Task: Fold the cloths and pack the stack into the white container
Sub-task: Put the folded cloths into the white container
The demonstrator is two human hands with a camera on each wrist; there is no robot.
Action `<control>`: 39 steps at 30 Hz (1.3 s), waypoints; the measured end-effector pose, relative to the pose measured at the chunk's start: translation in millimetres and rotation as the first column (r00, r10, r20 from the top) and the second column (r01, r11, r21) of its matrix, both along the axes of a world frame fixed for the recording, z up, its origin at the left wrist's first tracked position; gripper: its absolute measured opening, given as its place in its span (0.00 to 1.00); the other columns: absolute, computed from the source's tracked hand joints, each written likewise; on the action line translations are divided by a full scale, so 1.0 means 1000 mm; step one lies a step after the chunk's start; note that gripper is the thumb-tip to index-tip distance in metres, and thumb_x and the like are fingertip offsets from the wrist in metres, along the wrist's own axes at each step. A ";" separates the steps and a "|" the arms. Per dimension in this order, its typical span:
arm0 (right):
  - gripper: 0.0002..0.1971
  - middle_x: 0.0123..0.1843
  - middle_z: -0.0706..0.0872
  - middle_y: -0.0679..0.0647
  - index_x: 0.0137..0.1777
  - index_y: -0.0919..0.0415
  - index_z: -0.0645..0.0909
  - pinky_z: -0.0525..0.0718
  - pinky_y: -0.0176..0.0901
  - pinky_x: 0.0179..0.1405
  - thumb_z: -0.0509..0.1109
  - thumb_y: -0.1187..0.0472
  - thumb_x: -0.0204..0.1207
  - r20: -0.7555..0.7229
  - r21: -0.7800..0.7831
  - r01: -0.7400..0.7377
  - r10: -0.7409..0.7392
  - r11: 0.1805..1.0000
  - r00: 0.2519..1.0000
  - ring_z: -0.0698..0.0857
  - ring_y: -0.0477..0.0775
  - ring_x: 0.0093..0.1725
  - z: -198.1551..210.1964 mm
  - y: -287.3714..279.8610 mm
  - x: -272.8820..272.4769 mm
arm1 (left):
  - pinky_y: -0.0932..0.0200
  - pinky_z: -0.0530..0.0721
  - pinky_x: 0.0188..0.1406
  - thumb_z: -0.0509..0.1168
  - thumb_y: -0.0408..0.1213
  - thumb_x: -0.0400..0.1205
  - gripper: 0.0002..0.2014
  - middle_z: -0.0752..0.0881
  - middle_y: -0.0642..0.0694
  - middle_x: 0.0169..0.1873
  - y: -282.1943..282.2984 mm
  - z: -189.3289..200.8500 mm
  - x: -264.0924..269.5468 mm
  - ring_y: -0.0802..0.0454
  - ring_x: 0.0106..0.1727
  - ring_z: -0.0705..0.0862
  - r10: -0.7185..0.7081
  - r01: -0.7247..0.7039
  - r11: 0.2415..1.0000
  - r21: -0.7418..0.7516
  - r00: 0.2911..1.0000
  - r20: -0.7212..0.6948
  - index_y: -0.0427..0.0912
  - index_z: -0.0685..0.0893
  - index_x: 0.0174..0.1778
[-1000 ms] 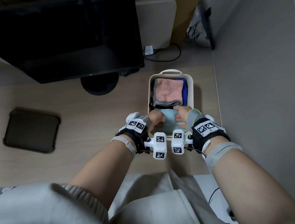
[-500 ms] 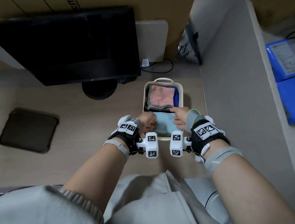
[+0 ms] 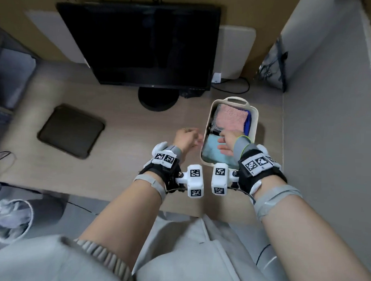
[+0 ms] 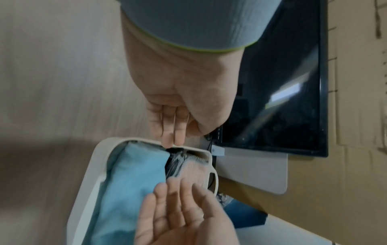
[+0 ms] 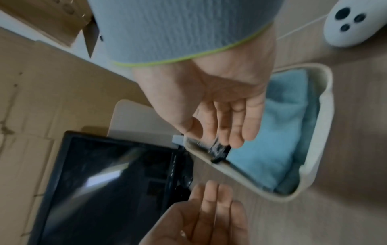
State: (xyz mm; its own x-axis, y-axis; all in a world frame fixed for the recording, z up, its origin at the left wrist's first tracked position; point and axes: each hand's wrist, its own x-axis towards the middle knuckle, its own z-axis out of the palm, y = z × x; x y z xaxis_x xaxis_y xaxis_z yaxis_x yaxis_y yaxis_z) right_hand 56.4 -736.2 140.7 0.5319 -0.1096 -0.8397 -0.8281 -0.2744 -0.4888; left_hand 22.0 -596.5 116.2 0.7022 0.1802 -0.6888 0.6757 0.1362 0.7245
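Note:
The white container [image 3: 254,122] stands on the desk, right of centre. Inside lie a folded pink cloth [image 3: 232,119] at the far end, a black-and-white checked cloth [image 3: 214,125] under its left edge, a dark blue cloth [image 3: 248,124] along the right wall, and a light blue cloth [image 3: 209,151] at the near end. My right hand [image 3: 228,142] hovers over the light blue cloth [image 5: 272,132] with straight fingers and holds nothing. My left hand [image 3: 186,138] is just left of the container rim [image 4: 100,157], fingers relaxed and empty.
A black monitor [image 3: 142,45] on a round stand fills the back of the desk. A dark square pad [image 3: 71,131] lies to the left. A grey partition wall [image 3: 329,146] runs close along the container's right side. A bin [image 3: 13,220] stands at lower left.
Both hands have come off the light blue cloth. The left hand has moved left, out of the container, and the right hand has lifted and opened. The head view has shifted left.

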 end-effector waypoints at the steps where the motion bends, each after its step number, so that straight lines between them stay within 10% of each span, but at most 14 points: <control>1: 0.03 0.32 0.76 0.52 0.48 0.58 0.75 0.71 0.35 0.20 0.60 0.61 0.81 0.004 0.046 -0.010 0.010 0.999 1.000 0.73 0.48 0.22 0.004 0.014 0.000 | 0.65 0.78 0.28 0.55 0.28 0.86 0.11 0.85 0.46 0.37 0.011 0.000 -0.001 0.56 0.27 0.81 0.026 -0.027 1.000 0.013 1.000 0.010 0.39 0.79 0.59; 7: 0.06 0.37 0.80 0.50 0.53 0.59 0.76 0.77 0.39 0.27 0.59 0.60 0.83 0.050 0.077 -0.128 0.124 0.989 0.991 0.77 0.49 0.29 0.008 0.115 0.001 | 0.62 0.74 0.28 0.56 0.31 0.86 0.09 0.85 0.46 0.35 0.112 -0.006 -0.022 0.53 0.29 0.82 0.184 -0.184 0.983 0.017 0.983 -0.011 0.39 0.80 0.57; 12: 0.11 0.40 0.81 0.47 0.46 0.58 0.76 0.74 0.29 0.12 0.58 0.54 0.85 -0.045 0.080 -0.268 0.273 0.960 0.961 0.80 0.45 0.32 -0.015 0.245 -0.019 | 0.60 0.75 0.30 0.59 0.34 0.85 0.08 0.84 0.46 0.36 0.248 -0.018 -0.054 0.51 0.30 0.82 0.343 -0.340 0.938 0.063 0.938 -0.040 0.39 0.82 0.55; 18: 0.07 0.50 0.82 0.52 0.54 0.58 0.77 0.79 0.40 0.33 0.61 0.57 0.83 -0.076 0.095 -0.332 0.339 0.938 0.938 0.80 0.47 0.34 -0.047 0.398 -0.034 | 0.38 0.88 0.55 0.63 0.48 0.64 0.18 0.90 0.36 0.48 0.418 -0.054 -0.079 0.40 0.50 0.90 0.479 -0.426 0.857 0.289 0.866 -0.144 0.46 0.85 0.47; 24: 0.10 0.37 0.81 0.54 0.44 0.57 0.78 0.86 0.47 0.46 0.67 0.51 0.78 -0.152 -0.034 -0.366 0.357 0.930 0.921 0.80 0.51 0.35 -0.081 0.466 -0.036 | 0.47 0.66 0.79 0.66 0.43 0.77 0.32 0.70 0.41 0.79 0.509 -0.056 -0.086 0.39 0.78 0.70 0.306 -0.111 0.808 0.578 0.918 -0.252 0.45 0.70 0.80; 34: 0.26 0.63 0.83 0.60 0.66 0.63 0.78 0.80 0.58 0.67 0.69 0.47 0.74 -0.242 -0.104 -0.344 0.312 0.933 0.919 0.83 0.62 0.60 -0.124 0.498 -0.024 | 0.40 0.81 0.62 0.62 0.53 0.64 0.30 0.83 0.39 0.61 0.576 -0.090 -0.063 0.35 0.61 0.81 0.110 0.145 0.817 0.558 0.911 -0.398 0.50 0.76 0.64; 39: 0.34 0.68 0.80 0.66 0.72 0.65 0.74 0.77 0.58 0.67 0.70 0.45 0.70 -0.266 -0.203 -0.393 0.336 0.897 0.904 0.80 0.68 0.65 -0.112 0.478 -0.016 | 0.41 0.80 0.63 0.62 0.58 0.67 0.35 0.81 0.42 0.62 0.557 -0.090 -0.052 0.34 0.61 0.81 0.036 0.256 0.847 0.466 0.847 -0.531 0.53 0.71 0.72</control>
State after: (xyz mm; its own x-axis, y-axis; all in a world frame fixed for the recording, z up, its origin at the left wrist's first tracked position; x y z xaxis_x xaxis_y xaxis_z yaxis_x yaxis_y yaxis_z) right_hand 40.0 -258.0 28.8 0.3808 -0.1614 -0.9105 -0.7239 -0.6646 -0.1850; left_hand -30.0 -39.6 26.0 0.3195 0.5436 -0.7761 0.9449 -0.2446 0.2177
